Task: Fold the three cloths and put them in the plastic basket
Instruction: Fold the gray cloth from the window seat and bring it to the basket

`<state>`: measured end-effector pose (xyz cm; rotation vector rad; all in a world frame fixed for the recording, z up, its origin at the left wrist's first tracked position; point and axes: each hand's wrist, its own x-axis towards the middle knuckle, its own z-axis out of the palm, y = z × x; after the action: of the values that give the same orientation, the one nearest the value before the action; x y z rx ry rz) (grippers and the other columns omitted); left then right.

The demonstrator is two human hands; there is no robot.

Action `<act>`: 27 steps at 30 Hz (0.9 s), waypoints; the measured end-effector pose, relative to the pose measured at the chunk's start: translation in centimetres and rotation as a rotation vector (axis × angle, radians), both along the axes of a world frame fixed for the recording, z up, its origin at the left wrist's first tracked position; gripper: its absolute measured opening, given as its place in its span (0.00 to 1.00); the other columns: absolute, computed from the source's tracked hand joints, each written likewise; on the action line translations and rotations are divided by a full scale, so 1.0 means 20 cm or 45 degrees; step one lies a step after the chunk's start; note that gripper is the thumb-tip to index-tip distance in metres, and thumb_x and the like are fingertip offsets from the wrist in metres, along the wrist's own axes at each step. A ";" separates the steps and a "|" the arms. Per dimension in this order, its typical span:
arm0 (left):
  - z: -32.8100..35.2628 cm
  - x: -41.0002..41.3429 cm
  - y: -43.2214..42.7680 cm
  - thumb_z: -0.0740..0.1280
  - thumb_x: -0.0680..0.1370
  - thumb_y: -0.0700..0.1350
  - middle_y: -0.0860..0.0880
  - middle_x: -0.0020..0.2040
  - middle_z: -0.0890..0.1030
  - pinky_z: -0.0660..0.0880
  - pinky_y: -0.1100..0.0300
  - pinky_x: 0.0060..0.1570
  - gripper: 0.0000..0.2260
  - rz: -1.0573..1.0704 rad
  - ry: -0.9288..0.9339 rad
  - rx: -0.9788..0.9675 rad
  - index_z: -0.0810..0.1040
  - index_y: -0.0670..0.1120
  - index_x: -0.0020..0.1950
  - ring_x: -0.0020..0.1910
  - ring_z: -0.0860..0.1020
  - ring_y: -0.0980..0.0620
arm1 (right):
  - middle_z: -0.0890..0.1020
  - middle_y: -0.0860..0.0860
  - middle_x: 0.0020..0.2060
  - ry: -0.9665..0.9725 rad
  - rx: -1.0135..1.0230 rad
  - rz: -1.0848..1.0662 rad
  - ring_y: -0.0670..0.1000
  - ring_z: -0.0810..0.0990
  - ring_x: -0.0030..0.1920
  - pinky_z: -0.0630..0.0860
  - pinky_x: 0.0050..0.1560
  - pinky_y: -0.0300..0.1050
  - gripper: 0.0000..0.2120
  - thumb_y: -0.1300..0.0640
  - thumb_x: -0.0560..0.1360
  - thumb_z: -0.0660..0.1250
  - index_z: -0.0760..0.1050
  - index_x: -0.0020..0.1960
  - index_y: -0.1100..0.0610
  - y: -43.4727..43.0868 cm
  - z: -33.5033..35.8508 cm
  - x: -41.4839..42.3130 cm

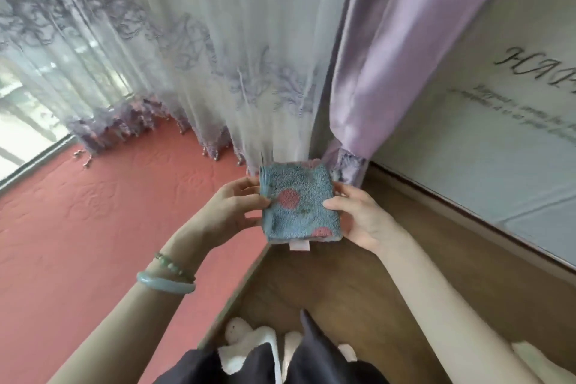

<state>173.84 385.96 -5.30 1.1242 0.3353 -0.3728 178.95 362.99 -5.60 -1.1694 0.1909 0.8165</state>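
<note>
A small blue terry cloth (299, 206) with pink dots and a pink label at its lower edge is folded into a rough square and held up in the air at the middle of the view. My left hand (233, 206) pinches its left edge, thumb on the front. On the other side, my right hand (358, 215) grips the right edge. Two bracelets sit on my left wrist. No plastic basket and no other cloths are in view.
A red quilted bed cover (93, 227) fills the left. Wooden floor (343, 290) lies below and to the right. Sheer embroidered curtains (187, 56) and a lilac drape (405, 40) hang behind the cloth. A pale wall panel (498, 134) stands at right. White slippers (246, 349) show at the bottom.
</note>
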 end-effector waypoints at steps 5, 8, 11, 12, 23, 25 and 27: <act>0.06 0.14 -0.65 0.66 0.64 0.35 0.46 0.43 0.81 0.76 0.50 0.45 0.15 -0.217 -0.007 -0.017 0.75 0.41 0.50 0.41 0.78 0.48 | 0.78 0.59 0.49 -0.023 -0.028 -0.234 0.59 0.75 0.52 0.72 0.55 0.59 0.15 0.71 0.72 0.61 0.74 0.54 0.58 -0.66 0.07 -0.08; 0.10 0.17 -1.05 0.67 0.66 0.34 0.41 0.49 0.80 0.75 0.45 0.53 0.19 -0.344 -0.018 -0.016 0.74 0.36 0.57 0.46 0.78 0.45 | 0.77 0.60 0.52 -0.028 -0.042 -0.348 0.60 0.73 0.56 0.72 0.55 0.58 0.15 0.71 0.72 0.61 0.73 0.56 0.58 -1.05 0.11 -0.14; 0.11 0.22 -1.42 0.67 0.68 0.32 0.44 0.44 0.82 0.80 0.53 0.42 0.15 -0.461 -0.029 -0.016 0.77 0.40 0.53 0.42 0.81 0.48 | 0.76 0.60 0.56 -0.049 -0.067 -0.430 0.62 0.72 0.60 0.71 0.59 0.61 0.17 0.69 0.69 0.65 0.74 0.56 0.57 -1.42 0.15 -0.20; 0.12 0.24 -1.54 0.67 0.68 0.32 0.45 0.43 0.83 0.80 0.54 0.41 0.14 -0.504 -0.029 -0.022 0.77 0.42 0.51 0.41 0.81 0.49 | 0.76 0.60 0.55 -0.058 -0.059 -0.453 0.62 0.72 0.61 0.72 0.59 0.61 0.18 0.68 0.67 0.66 0.75 0.55 0.57 -1.54 0.16 -0.23; 0.22 0.52 -2.56 0.62 0.75 0.31 0.40 0.51 0.79 0.79 0.52 0.48 0.15 -0.917 -0.066 0.063 0.75 0.37 0.61 0.49 0.78 0.44 | 0.77 0.61 0.60 -0.057 0.049 -0.899 0.62 0.76 0.62 0.79 0.49 0.58 0.31 0.66 0.61 0.72 0.72 0.63 0.60 -2.42 0.20 -0.34; 0.21 0.60 -2.71 0.62 0.75 0.31 0.38 0.52 0.79 0.78 0.49 0.51 0.15 -0.978 -0.053 0.064 0.75 0.37 0.61 0.50 0.77 0.43 | 0.78 0.61 0.60 -0.074 0.036 -0.960 0.62 0.77 0.61 0.78 0.51 0.60 0.31 0.65 0.59 0.74 0.74 0.62 0.60 -2.54 0.19 -0.31; 0.20 0.70 -2.87 0.62 0.75 0.31 0.36 0.56 0.77 0.75 0.45 0.56 0.17 -1.051 -0.044 0.059 0.73 0.36 0.63 0.54 0.75 0.40 | 0.79 0.60 0.59 -0.087 0.032 -1.026 0.61 0.78 0.60 0.78 0.53 0.61 0.27 0.66 0.60 0.74 0.77 0.59 0.58 -2.66 0.18 -0.27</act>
<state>187.87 328.46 -1.27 1.2793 -0.1744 -1.0715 173.61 309.80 -2.00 -0.9724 0.5499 0.0675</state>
